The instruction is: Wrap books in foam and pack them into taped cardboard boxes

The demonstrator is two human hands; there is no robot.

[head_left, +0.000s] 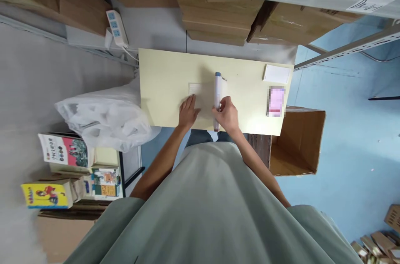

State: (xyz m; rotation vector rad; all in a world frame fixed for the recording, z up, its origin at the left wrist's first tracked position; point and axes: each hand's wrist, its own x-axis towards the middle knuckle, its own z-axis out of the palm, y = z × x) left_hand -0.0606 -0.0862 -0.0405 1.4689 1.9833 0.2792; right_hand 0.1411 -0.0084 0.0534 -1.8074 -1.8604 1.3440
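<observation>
The right hand [228, 116] grips a thin book [218, 89], narrow side up, over the middle of the yellow table [165, 72]. The left hand [188, 113] is flat, holding nothing, its fingertips by a little paper [194, 88]. A blurry pink thing [276, 100] is farther right.

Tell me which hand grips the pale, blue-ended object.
The right hand, holding the blue-ended object; the left hand instead rests on the table by the paper slip.
</observation>
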